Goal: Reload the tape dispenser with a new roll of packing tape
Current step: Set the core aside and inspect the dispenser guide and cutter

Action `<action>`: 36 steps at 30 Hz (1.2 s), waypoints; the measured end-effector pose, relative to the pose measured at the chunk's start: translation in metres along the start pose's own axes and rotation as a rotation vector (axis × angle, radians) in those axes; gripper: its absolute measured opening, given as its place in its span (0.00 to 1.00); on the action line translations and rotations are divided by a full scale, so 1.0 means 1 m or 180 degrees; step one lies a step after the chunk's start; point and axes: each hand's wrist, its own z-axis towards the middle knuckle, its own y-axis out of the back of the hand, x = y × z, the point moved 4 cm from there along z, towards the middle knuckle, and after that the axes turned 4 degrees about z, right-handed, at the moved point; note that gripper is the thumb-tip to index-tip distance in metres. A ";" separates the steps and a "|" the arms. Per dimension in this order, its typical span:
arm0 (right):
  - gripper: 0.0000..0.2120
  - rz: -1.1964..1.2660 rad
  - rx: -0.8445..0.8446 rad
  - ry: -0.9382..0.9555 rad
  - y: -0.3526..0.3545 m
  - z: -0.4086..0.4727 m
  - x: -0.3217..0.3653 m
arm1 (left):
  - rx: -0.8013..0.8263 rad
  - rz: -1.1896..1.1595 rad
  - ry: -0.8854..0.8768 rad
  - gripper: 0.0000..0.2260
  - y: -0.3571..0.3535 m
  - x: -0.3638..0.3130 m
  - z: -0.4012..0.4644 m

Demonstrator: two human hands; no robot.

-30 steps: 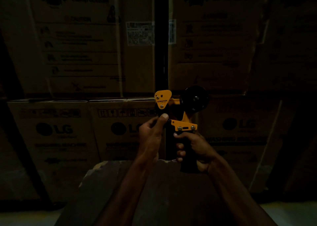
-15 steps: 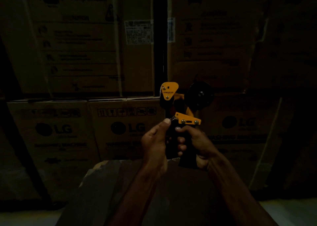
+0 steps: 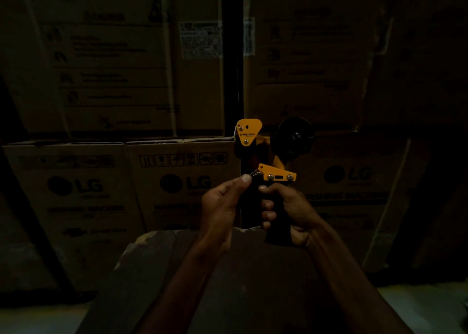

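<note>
since half a second ago the left hand (image 3: 222, 207) has slid its thumb up to the small spring at the front tip of the yellow-and-black pistol-handled tape dispenser (image 3: 272, 166), apparently pinching it. the right hand (image 3: 286, 209) clasps the upright handle; the bare black hub sits upper right, nearer that hand.

The yellow front plate (image 3: 247, 132) of the tape dispenser (image 3: 268, 161) bears dark lettering, seemingly "XMUNDI", though it is too small to be sure. Left of the dispenser, two cardboard boxes (image 3: 186, 181) show the "LG" logo, and a third (image 3: 348, 175) to its right shows it above "WASHING MACHINE". Print on the boxes above the dispenser is too dim to read.
</note>
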 end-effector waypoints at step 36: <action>0.13 0.0097 -0.1064 -0.2114 0.081 -0.074 -0.300 | -0.0777 0.1967 0.0694 0.13 0.128 0.211 -0.166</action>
